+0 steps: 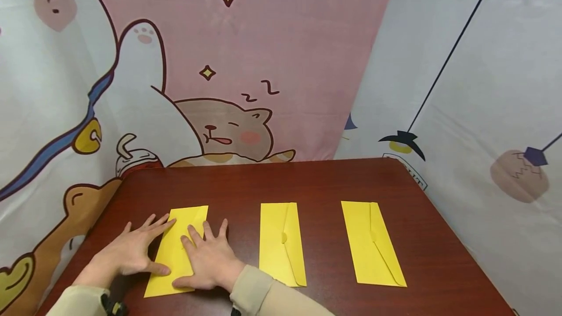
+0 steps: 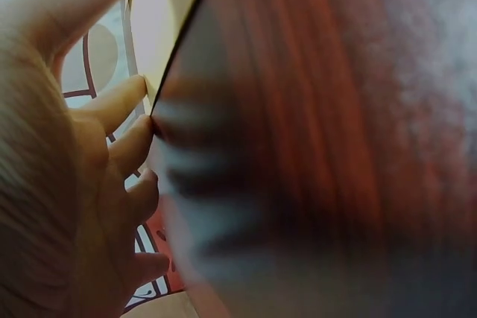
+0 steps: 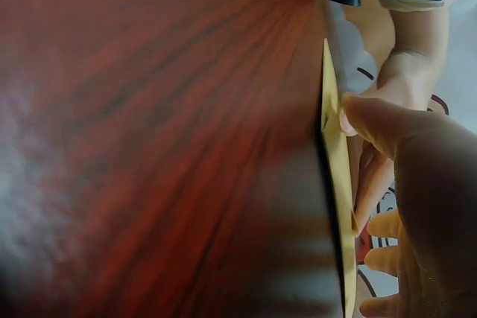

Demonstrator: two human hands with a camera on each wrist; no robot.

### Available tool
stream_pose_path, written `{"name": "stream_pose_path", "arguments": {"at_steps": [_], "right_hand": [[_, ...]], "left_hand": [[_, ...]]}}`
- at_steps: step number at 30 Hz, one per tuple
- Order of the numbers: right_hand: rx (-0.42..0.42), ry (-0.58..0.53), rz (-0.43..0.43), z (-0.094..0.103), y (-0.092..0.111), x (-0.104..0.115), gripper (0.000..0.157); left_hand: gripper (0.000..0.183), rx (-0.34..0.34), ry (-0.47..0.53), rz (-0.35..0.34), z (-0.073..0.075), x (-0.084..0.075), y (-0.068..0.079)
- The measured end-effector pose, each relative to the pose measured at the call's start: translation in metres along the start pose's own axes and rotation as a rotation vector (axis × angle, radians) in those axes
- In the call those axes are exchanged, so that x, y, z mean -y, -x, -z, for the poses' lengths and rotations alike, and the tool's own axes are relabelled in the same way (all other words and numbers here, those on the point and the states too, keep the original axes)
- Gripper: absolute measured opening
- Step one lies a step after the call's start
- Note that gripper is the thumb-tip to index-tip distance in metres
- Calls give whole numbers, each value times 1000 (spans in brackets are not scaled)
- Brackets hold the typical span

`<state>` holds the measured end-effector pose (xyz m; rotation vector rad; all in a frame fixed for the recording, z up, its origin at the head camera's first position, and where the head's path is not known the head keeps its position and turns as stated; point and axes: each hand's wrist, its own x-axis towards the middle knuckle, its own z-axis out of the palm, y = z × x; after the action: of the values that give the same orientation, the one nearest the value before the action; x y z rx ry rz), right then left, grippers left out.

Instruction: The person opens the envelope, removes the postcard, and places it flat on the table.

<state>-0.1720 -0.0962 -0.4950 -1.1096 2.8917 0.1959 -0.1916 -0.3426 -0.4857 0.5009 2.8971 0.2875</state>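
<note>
A yellow envelope (image 1: 175, 252) lies flat at the left of the dark red-brown table, both hands on it. My left hand (image 1: 131, 252) has its fingers spread, with thumb and fingertips touching the envelope's left side. The right hand (image 1: 212, 260) rests on its right side, fingers fanned out and thumb near the lower edge. In the left wrist view, the thumb and fingertips of that hand (image 2: 97, 132) meet the envelope's edge (image 2: 160, 27). The right wrist view shows the envelope (image 3: 339, 161) edge-on beneath the right thumb.
Two more yellow envelopes, one in the middle (image 1: 281, 252) and one at the right (image 1: 373, 252), lie with their flaps facing up. Behind the wooden table (image 1: 316, 179) hangs a cartoon-printed cloth (image 1: 281, 38).
</note>
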Motion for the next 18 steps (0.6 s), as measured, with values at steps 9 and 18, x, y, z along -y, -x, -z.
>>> {"name": "stream_pose_path", "arguments": {"at_steps": [9, 18], "right_hand": [[34, 28, 2, 0, -8, 4, 92], [28, 40, 13, 6, -9, 6, 89]], "left_hand": [[128, 15, 24, 6, -1, 2, -2], [128, 31, 19, 15, 3, 1, -4]]}}
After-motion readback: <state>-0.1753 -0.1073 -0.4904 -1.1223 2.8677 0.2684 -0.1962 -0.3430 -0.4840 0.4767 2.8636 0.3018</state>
